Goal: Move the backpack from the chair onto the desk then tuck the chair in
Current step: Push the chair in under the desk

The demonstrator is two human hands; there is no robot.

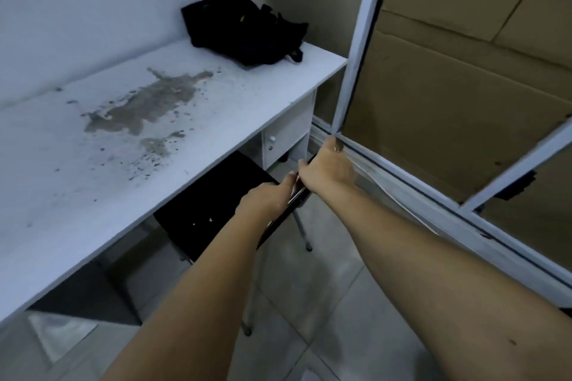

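The black backpack (244, 28) lies on the far right corner of the white desk (77, 170), against the wall. A black chair (210, 198) with thin metal legs stands partly under the desk's front edge, its seat in shadow. My left hand (266, 198) and my right hand (325, 167) both grip the top of the chair's backrest, side by side, arms stretched forward.
A large grey stain (148, 105) marks the desk top. A small white drawer unit (284, 136) sits under the desk's right end. A white-framed partition (353, 49) backed with cardboard runs close along the right. Tiled floor (309, 303) lies below.
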